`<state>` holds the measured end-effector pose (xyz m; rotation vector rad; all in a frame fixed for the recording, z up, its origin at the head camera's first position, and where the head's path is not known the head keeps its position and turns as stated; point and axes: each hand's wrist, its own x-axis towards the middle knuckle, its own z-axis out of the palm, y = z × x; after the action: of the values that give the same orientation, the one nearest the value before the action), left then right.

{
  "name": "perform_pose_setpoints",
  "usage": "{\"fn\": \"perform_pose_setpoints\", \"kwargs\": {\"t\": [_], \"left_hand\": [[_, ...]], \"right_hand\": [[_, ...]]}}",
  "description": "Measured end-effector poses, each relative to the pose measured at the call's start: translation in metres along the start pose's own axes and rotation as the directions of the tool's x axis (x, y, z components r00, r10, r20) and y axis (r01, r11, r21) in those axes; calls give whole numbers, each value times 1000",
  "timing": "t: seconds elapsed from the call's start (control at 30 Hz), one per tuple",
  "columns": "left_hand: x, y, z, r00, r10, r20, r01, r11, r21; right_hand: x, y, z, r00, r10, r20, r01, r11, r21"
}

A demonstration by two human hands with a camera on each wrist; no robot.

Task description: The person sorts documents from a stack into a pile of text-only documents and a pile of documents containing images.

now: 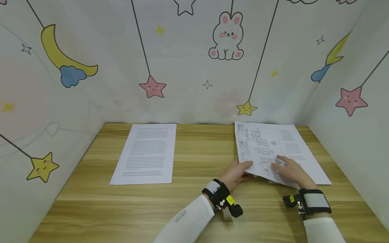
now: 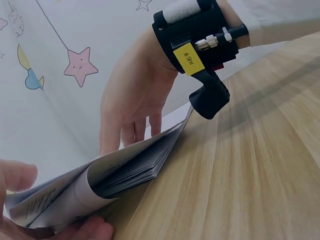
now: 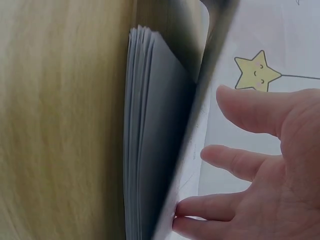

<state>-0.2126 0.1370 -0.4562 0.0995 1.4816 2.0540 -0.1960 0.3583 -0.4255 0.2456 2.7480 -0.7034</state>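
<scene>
In the head view my left hand (image 1: 233, 174) holds the left edge of a sheet with line drawings (image 1: 253, 143), its thumb on top and fingers beneath. In the left wrist view the paper under that thumb (image 2: 19, 175) curls upward at its near edge. My right hand (image 1: 292, 171) touches the drawing sheet with fingers spread and fairly straight. Below lies a stack of paper (image 3: 142, 130), whose layered edges show in the right wrist view. A sheet of printed text (image 1: 293, 136) shows at the right, partly covered by the drawing sheet.
Another page of printed text (image 1: 149, 153) lies flat at the left of the wooden table (image 1: 203, 148). A white cloth wall (image 1: 188, 60) with stars, a moon and a rabbit stands behind and on both sides. Each wrist wears a black strap with a small camera.
</scene>
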Motion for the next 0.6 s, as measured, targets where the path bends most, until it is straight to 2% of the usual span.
{"fn": "perform_pose_setpoints", "kwargs": {"t": [0.2,0.37,0.6], "left_hand": [[3,-2,-5,998,-21,-62,18,998,-53],[3,-1,-11,995,7,-97,-16,996,-91],[1,0,-17,993,3,-121,-5,1000,-17]], "right_hand": [[-3,-6,5,1000,-31,-4,31,1000,2],[-4,-9,10,999,-53,-11,53,999,4],[-4,-14,15,998,-57,-22,58,998,13]]}}
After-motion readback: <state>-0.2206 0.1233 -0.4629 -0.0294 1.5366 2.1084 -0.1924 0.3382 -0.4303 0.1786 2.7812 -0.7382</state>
